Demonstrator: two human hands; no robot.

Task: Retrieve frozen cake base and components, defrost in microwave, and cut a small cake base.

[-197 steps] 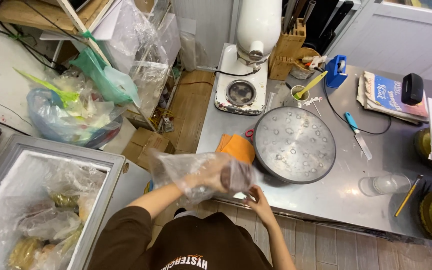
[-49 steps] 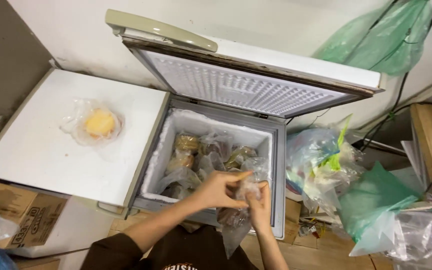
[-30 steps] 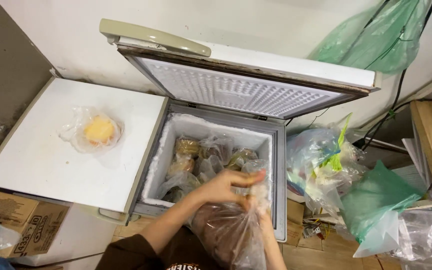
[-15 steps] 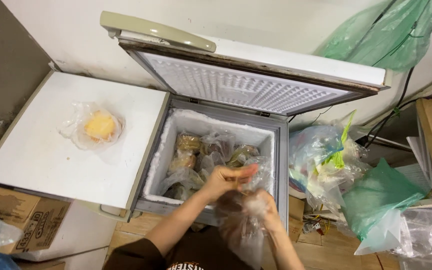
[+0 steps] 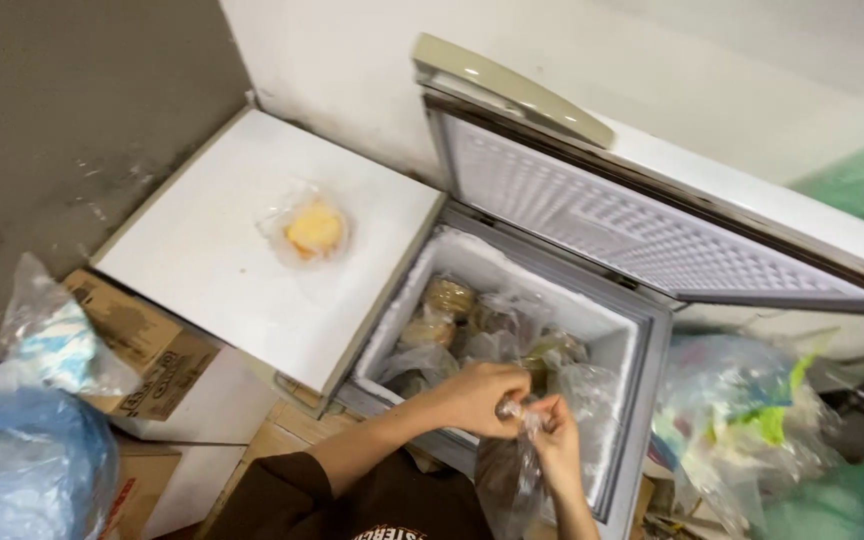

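Observation:
My left hand [image 5: 477, 397] and my right hand [image 5: 556, 440] meet at the twisted neck of a clear plastic bag [image 5: 508, 472] with brown contents. The bag hangs below my hands, over the front rim of an open white chest freezer [image 5: 642, 350]. Both hands pinch the bag's top. Inside the freezer lie several clear bags of frozen food [image 5: 452, 320]. The freezer lid [image 5: 652, 220] stands raised behind.
The closed white lid [image 5: 242, 270] to the left carries a clear bag with a yellow item [image 5: 312, 230]. Cardboard boxes [image 5: 147, 350] and blue plastic bags [image 5: 22, 470] sit at the lower left. Green and clear bags [image 5: 752, 430] pile at the right.
I have turned from the metal counter to the freezer with the bag. In the last second the bag dropped lower and both hands closed in on its neck.

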